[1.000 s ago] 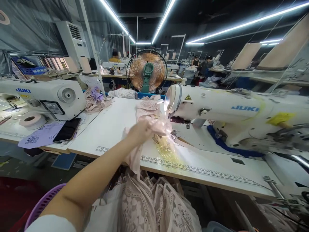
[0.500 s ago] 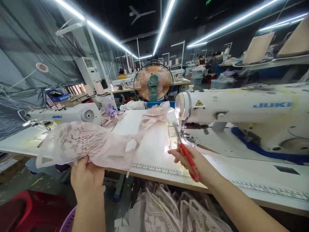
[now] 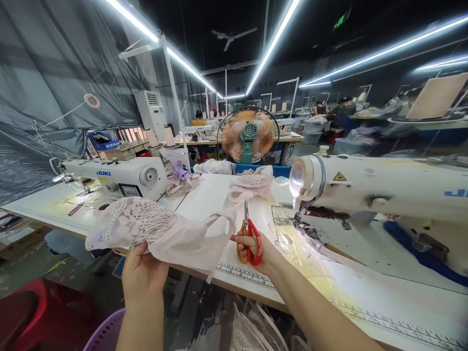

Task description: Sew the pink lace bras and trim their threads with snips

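Note:
My left hand (image 3: 146,268) pinches the lower edge of a pale pink lace bra (image 3: 161,231), thumb on top, at the table's front edge. The bra's lace cup spreads to the left and its plain band and strap trail right across the white table. In my right hand (image 3: 258,248) is a pair of scissors (image 3: 250,239) with red and orange handles, fingers through the loops. The blades point away from me, look closed, and stand clear of the cloth my left hand holds. Their tips reach toward another pale pink lace piece (image 3: 252,183) lying farther back.
A white sewing machine (image 3: 365,185) stands on the right, its needle area lit; another sewing machine (image 3: 120,175) is at the left. A ruler strip (image 3: 244,275) runs along the table's front edge. Behind stands a large fan (image 3: 248,134). Below are a purple basket (image 3: 106,331) and lace pieces (image 3: 256,326).
The view has swung left. My right hand with the scissors has come away from the right machine's needle area, nearer the bra. My left hand keeps its hold.

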A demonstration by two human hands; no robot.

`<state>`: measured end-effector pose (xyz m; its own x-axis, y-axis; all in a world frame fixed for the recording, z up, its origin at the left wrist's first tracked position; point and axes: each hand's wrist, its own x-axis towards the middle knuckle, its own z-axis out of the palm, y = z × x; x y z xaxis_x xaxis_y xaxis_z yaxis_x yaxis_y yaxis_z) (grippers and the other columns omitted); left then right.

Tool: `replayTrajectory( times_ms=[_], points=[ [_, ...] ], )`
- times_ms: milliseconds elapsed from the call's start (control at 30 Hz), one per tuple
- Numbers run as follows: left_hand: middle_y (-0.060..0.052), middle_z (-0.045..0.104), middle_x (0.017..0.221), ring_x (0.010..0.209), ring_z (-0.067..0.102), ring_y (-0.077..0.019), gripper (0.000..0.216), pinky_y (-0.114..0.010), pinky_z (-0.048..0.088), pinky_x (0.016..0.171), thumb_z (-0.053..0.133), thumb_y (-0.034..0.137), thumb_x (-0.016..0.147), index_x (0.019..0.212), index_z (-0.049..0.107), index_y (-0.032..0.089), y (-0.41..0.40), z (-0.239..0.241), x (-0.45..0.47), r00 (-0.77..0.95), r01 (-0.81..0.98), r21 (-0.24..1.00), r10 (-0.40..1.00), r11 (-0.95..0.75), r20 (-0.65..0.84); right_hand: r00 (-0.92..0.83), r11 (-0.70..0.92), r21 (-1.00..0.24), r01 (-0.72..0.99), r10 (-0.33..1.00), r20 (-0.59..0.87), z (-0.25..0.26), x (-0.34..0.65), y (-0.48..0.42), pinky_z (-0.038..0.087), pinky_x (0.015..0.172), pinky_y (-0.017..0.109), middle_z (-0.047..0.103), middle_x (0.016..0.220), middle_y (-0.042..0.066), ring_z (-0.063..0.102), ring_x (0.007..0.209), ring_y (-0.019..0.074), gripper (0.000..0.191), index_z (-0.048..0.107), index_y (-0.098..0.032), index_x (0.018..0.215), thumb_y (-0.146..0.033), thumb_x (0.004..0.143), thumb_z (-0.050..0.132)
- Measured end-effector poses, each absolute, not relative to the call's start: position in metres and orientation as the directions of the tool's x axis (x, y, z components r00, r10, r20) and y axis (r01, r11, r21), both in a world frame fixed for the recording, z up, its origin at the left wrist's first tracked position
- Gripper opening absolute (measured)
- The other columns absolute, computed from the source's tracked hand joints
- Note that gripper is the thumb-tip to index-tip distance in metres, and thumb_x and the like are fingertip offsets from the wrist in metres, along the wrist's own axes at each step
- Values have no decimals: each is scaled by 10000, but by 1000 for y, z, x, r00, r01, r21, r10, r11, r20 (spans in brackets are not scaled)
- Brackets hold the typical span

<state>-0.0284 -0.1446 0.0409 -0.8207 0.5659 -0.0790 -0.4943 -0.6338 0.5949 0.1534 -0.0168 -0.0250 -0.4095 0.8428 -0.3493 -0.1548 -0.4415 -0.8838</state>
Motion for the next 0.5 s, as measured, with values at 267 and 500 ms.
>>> replayTrajectory(
  times_ms=[267,500],
  points=[
    [-24,732,1056,1121,620,-233,549,-372,477,1015,470,51,696,1188,610,248,-142,27,-42,-779,-571,495,622,-655,-76,-352,-389,-868,-310,894,-276,-24,151,-22,482,468,202,617,818,-13,564,555,81,124,602,-135,974,-253,942,575],
    [-12,716,1058,1193,559,-197,346,-333,444,1030,581,152,741,1047,652,296,-149,-25,-94,-588,-582,509,761,-634,276,-241,-117,-914,-389,970,-21,16,206,-65,386,383,196,548,577,-52,479,438,88,435,546,-204,697,-370,506,900]
  ],
)
